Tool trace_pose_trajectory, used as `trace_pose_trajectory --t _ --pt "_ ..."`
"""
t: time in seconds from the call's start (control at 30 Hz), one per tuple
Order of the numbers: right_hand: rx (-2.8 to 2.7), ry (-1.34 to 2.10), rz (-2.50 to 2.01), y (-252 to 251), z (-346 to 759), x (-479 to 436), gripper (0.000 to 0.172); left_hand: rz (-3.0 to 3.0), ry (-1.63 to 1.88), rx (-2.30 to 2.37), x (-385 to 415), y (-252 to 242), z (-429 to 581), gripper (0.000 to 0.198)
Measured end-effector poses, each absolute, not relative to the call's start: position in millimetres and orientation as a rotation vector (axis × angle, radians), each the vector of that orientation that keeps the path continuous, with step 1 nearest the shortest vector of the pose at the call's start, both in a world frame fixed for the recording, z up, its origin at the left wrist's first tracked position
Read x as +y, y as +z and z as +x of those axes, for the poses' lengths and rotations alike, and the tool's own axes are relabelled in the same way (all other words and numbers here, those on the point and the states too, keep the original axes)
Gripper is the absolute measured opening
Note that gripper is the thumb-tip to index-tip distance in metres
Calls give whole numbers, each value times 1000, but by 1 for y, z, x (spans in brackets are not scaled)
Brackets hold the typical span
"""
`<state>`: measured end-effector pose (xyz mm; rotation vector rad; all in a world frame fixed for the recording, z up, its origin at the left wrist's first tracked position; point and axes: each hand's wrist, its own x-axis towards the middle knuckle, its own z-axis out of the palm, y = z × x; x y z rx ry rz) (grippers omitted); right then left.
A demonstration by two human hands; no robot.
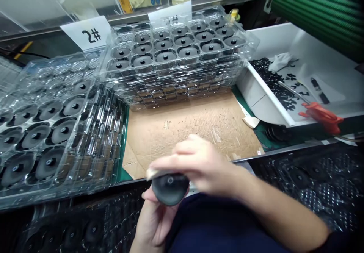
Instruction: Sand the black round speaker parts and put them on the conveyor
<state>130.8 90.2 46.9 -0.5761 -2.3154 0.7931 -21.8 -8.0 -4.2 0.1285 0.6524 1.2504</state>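
Observation:
My left hand (156, 220) grips a round black plastic cap (170, 190) from below, near the front edge of the bench. The cap is shallow, with a small ring-shaped stub at its middle. My right hand (196, 162) lies across the cap's upper rim, blurred by motion. Its fingers are close together, and a pale bit shows at the fingertips by the cap's left edge; what it is I cannot make out. Under and beyond the hands lies a cardboard sheet (176, 128).
Stacked clear trays (176, 69) of black caps stand behind the cardboard, and another tray stack (91, 131) is at left. At right, a white bin (267, 94) holds small black pieces, a marker (320, 90) and a red-handled tool (321, 114). A green ribbed hose (321, 10) hangs above.

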Motion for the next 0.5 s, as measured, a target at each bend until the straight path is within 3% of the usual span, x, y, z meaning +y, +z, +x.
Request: trace_pose_trajectory --t 0.13,0.3,0.4,0.5 --pt "-2184 923 -1070 3 165 94 30 61 1171 457 -4 6 -26 51" --pt "-2160 938 -1286 -56 186 76 27 63 1217 407 -6 3 -23 58" --pt "-2113 930 -1329 -38 181 74 29 74 1206 472 -6 4 -19 55" --pt "-1983 894 -1200 12 164 70 30 93 1227 545 -7 7 -13 45"
